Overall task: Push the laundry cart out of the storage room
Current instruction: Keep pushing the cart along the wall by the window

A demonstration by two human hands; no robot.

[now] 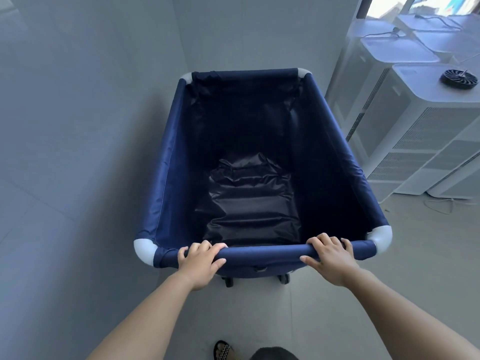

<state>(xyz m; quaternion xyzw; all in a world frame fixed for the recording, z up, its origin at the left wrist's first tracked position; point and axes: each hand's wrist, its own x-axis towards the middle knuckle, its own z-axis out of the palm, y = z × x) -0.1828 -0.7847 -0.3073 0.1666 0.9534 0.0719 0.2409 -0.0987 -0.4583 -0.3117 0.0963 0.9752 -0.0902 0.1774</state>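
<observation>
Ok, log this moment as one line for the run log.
left hand grips near rail | right hand grips near rail | laundry cart empty, facing wall corner | white units at right

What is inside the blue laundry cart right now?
Inside the laundry cart only its dark, wrinkled fabric floor shows; no laundry is visible. The far corners are in deep shadow, so small items there cannot be ruled out.

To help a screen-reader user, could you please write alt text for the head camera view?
A person's left hand and right hand grip the near rim of a navy fabric laundry cart, seen from above. Grey walls stand close on its left and far sides; white appliance units line the right.
</observation>
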